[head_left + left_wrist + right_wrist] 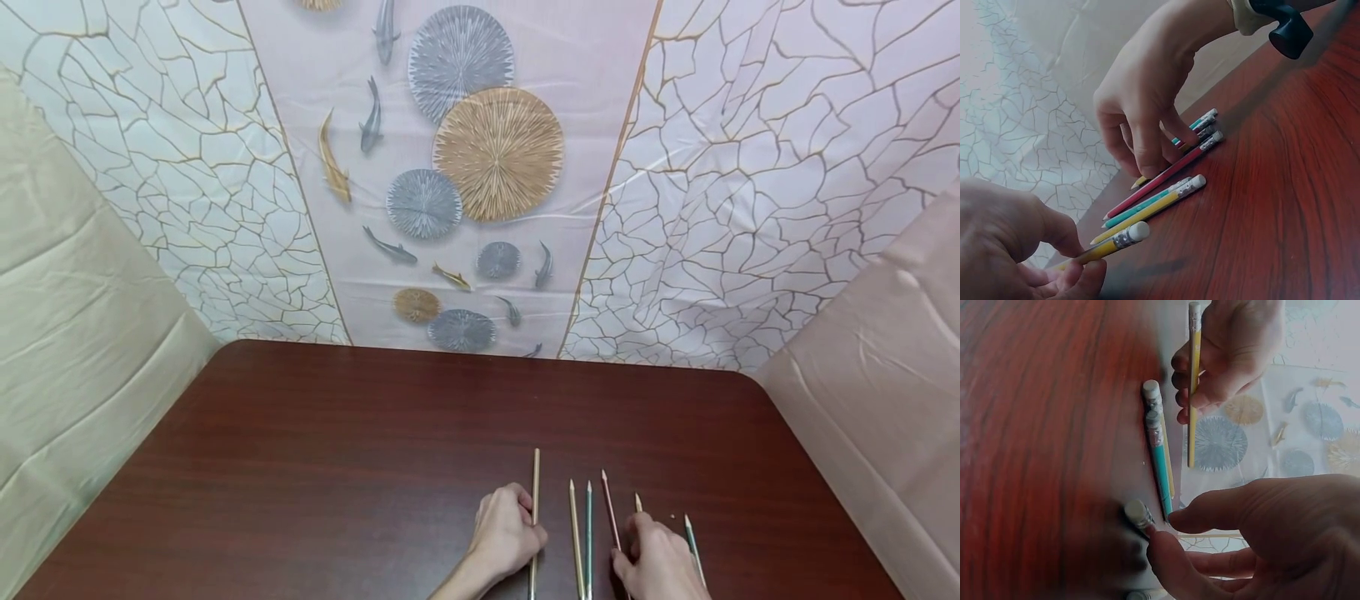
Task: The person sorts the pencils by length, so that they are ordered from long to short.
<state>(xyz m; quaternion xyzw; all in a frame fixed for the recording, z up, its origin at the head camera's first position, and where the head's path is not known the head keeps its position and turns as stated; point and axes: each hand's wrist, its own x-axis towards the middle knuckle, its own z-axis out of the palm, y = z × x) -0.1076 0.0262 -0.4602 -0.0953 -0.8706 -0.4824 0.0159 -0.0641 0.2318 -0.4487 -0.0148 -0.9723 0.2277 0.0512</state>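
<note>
Pinching yellow pencil (1194, 365) mid-shaft with left hand (506, 531), perhaps for balance; cannot tell whether gripping red pencil (611, 508) with right hand (660, 562).

A dark reddish-brown wood-grained table (300, 467) carries, at near right, from left to right: a slim yellow pencil (576, 533), a teal pencil (589, 533), a red pencil (610, 507), a mostly hidden yellowish pencil (638, 503) and a second teal pencil (693, 540), tips far.

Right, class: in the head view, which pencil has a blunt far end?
The yellow pencil in the left hand: its far end is cut flat, while the other pencils seen there taper to sharpened points.
</note>
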